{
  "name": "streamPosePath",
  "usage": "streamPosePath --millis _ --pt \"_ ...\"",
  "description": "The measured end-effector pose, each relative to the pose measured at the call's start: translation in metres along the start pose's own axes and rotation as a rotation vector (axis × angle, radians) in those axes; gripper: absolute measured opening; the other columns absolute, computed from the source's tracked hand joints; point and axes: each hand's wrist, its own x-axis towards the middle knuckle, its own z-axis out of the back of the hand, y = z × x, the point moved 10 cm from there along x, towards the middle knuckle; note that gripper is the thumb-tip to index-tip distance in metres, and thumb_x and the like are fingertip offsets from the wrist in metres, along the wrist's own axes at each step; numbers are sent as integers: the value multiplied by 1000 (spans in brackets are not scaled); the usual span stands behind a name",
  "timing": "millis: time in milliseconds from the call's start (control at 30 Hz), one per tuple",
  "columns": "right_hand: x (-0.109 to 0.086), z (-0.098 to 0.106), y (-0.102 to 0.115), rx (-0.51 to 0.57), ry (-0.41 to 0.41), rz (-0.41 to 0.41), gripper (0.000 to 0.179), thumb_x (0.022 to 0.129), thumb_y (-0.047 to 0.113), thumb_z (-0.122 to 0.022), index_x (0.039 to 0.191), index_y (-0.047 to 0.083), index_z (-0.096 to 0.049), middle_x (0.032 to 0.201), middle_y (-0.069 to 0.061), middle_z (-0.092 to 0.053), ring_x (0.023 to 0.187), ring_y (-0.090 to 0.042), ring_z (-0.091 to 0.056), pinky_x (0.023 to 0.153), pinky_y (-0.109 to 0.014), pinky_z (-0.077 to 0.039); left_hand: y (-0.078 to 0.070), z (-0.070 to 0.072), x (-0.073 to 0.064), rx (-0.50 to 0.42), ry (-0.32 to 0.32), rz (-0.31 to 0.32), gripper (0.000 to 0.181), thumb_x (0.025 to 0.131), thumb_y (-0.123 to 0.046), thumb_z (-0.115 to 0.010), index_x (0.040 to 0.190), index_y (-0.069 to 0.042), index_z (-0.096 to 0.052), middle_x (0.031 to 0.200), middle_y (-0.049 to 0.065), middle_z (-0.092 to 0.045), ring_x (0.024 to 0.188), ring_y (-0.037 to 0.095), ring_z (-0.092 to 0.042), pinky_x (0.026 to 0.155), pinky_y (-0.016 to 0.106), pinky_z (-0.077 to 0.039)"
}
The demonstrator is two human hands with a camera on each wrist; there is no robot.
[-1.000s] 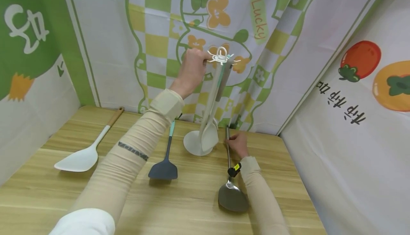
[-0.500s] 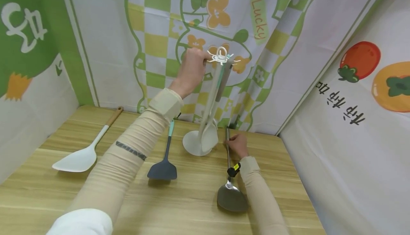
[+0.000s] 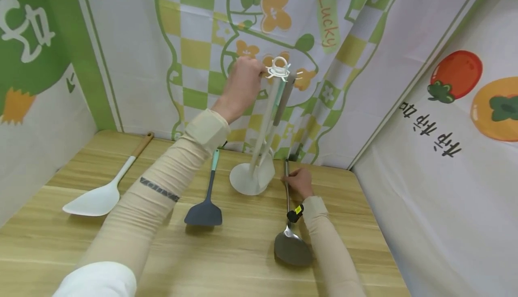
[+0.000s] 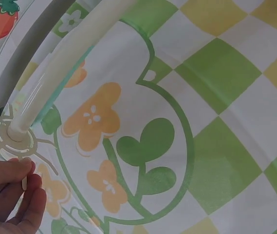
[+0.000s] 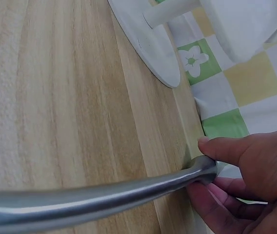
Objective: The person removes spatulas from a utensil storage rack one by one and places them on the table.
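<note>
My left hand (image 3: 241, 83) is raised at the top of a white utensil stand (image 3: 263, 130). In the left wrist view, its thumb and fingers pinch one hook of the stand's hook ring (image 4: 27, 141). From the ring hang utensils with a grey handle (image 3: 285, 101) and a teal handle (image 3: 280, 93); one pale utensil head (image 3: 266, 171) shows low by the pole. My right hand (image 3: 299, 182) holds a metal spatula (image 3: 293, 248) by the end of its handle (image 5: 104, 197). The thumb is on top and the fingers are underneath. The spatula's blade is toward the table's front.
A dark spatula (image 3: 204, 213) with a teal handle lies left of the stand. Farther left is a white spatula (image 3: 95, 201) with a wooden handle end. A patterned curtain (image 3: 198, 58) hangs directly behind the wooden table (image 3: 226, 261).
The hook ring has turned slightly, and the hanging grey handle stands a little farther from the pole. Both hands keep their hold; the head view has shifted slightly.
</note>
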Motion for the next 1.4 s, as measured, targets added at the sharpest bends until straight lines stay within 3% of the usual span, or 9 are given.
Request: streamPosePath --millis 233,467,633,733,867,1000,1200,1300,1400 --pt "-1 0 0 12 18 -8 24 76 15 -88 81 -5 -77 74 -16 -74 58 -15 -61 57 -26 -53 -7 4 -4 -28 -26 -49 17 96 4 -64 103 1 -79 101 18 -76 94 32 -67 90 38 -57" --pt "-1 -5 -4 103 85 -32 21 83 11 -79 87 -9 -76 62 -12 -70 44 -8 -60 47 -24 -55 -12 9 -7 -67 -57 -94 19 95 7 -61 99 2 -80 98 18 -77 88 32 -68 93 39 -55" --pt "-2 -7 -6 117 109 -41 20 87 10 -76 87 -10 -76 61 -13 -70 43 -7 -60 46 -22 -54 -16 13 -8 -108 -94 -114 21 91 11 -62 95 2 -80 96 16 -78 86 30 -71 90 38 -57" --pt "-4 -5 -4 93 117 -48 21 89 11 -75 88 -10 -76 65 -15 -72 46 -9 -61 49 -22 -54 -17 14 -8 -123 -103 -117 21 89 13 -63 94 2 -80 96 16 -78 90 29 -73 86 36 -60" --pt "-5 0 -2 66 119 -73 20 90 12 -74 88 -8 -76 58 -5 -67 46 -9 -58 49 -20 -49 -17 14 -7 -129 -95 -107 20 89 12 -64 96 3 -80 98 16 -78 94 29 -74 88 35 -60" --pt "-4 6 4 130 113 -83 20 90 10 -72 85 -10 -72 53 -1 -58 47 -17 -62 48 -23 -54 -15 13 -7 -142 -88 -93 16 90 10 -66 97 3 -79 101 16 -78 97 28 -74 90 33 -60" --pt "-3 17 21 133 130 -68 28 95 16 -69 105 -11 -71 87 -18 -70 76 -37 -73 64 -35 -64 -14 15 -6 -182 -114 -103 12 91 6 -69 98 3 -79 100 16 -78 94 27 -75 89 32 -60" --pt "-4 21 33 152 152 -53 36 97 18 -67 116 -14 -67 107 -30 -69 87 -42 -71 70 -38 -65 -14 17 -6 -193 -125 -118 11 91 5 -70 98 4 -78 101 16 -78 94 28 -75 89 32 -60" --pt "-4 27 44 150 152 -38 42 98 20 -67 121 -14 -64 116 -32 -66 92 -44 -71 72 -36 -64 -15 18 -7 -197 -129 -139 12 91 5 -70 99 4 -78 102 16 -77 95 29 -74 90 33 -59"
